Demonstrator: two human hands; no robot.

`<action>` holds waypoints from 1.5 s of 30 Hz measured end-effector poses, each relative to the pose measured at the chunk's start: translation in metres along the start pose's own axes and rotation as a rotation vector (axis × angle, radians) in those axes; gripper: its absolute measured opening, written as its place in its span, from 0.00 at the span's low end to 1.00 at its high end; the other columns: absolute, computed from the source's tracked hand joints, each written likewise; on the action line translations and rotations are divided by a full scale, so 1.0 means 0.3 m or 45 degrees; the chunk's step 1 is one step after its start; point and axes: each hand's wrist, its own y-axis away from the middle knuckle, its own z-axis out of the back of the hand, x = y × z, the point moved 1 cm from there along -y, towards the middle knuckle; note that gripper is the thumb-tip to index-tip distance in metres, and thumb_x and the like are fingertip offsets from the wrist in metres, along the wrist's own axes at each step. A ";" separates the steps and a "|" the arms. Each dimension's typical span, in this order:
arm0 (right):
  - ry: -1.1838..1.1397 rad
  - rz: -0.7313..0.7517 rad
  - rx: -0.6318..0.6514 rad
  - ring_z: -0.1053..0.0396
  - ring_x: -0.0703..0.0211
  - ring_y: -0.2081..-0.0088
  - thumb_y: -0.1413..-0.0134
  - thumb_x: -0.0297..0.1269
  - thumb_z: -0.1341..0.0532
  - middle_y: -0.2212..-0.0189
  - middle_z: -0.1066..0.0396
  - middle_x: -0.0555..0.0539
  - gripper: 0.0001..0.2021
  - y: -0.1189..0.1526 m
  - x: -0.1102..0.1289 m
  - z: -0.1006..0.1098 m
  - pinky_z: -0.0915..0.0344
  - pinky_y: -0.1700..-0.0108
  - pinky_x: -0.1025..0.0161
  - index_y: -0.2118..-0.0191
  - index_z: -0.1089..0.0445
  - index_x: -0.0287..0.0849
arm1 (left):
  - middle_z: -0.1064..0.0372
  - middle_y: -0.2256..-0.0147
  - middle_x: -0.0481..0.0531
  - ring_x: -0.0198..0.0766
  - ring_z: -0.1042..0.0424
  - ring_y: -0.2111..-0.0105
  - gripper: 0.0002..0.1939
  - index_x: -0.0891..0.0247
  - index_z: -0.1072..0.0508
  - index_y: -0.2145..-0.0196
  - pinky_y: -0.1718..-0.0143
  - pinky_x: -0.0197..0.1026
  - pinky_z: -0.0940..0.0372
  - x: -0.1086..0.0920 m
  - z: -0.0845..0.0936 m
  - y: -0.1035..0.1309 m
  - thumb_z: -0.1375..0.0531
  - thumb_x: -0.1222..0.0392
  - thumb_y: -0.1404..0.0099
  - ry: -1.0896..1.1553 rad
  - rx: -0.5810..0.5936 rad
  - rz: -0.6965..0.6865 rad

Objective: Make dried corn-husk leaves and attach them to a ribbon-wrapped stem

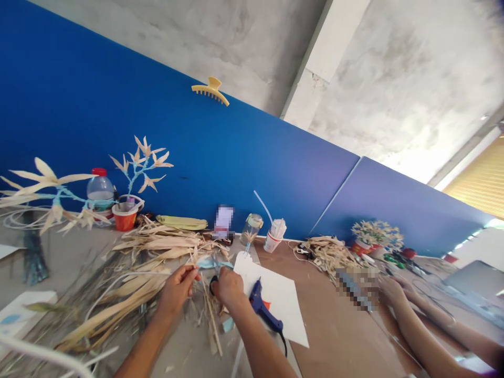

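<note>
My left hand (179,287) is closed in a pinch on a small husk piece (194,255), whose pale tip sticks up above the fingertips. Just to its right, my right hand (230,286) is wrapped round a pair of scissors (213,285); a dark handle loop shows beside the fingers, while most of the blades are hard to make out. Light blue strips (212,262) lie behind the two hands. Dry corn husks (157,247) spread out to the left. Beside my right forearm, a blue glue gun (263,307) rests on a white sheet (289,294).
Husk flowers on a blue-wrapped stem stand in a red cup (125,216), near a red-capped bottle (100,189). A phone (223,223), a lidded jar (252,227) and a paper cup (273,239) line the blue partition (236,157). At right, a co-worker's hands (394,291) are busy near another husk pile (331,252).
</note>
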 end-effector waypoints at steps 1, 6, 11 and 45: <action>-0.008 -0.003 0.004 0.26 0.44 0.53 0.46 0.35 0.43 0.57 0.24 0.32 0.17 -0.009 -0.001 -0.002 0.32 0.55 0.56 0.52 0.29 0.33 | 0.29 0.78 0.47 0.31 0.42 0.86 0.20 0.64 0.28 0.68 0.84 0.35 0.44 0.002 0.001 -0.002 0.39 0.42 0.47 0.020 0.007 0.012; -0.031 0.058 0.057 0.26 0.46 0.54 0.46 0.38 0.42 0.57 0.24 0.33 0.16 -0.057 -0.031 0.012 0.32 0.57 0.58 0.55 0.27 0.36 | 0.28 0.77 0.47 0.30 0.43 0.85 0.20 0.63 0.29 0.71 0.84 0.34 0.47 0.019 0.014 -0.015 0.38 0.41 0.48 0.039 -0.028 0.029; -0.059 0.099 0.222 0.23 0.52 0.62 0.46 0.43 0.42 0.67 0.22 0.42 0.14 -0.108 -0.081 0.061 0.32 0.64 0.64 0.59 0.25 0.42 | 0.28 0.78 0.47 0.30 0.43 0.86 0.22 0.62 0.30 0.70 0.85 0.34 0.47 0.041 0.023 -0.031 0.36 0.40 0.52 0.110 -0.119 0.075; 0.126 0.448 -0.202 0.34 0.48 0.54 0.49 0.27 0.43 0.57 0.28 0.39 0.13 -0.213 -0.095 -0.055 0.40 0.55 0.57 0.60 0.23 0.43 | 0.34 0.78 0.45 0.33 0.38 0.79 0.18 0.62 0.29 0.72 0.76 0.36 0.42 0.048 0.039 -0.035 0.35 0.44 0.49 0.168 -0.167 0.024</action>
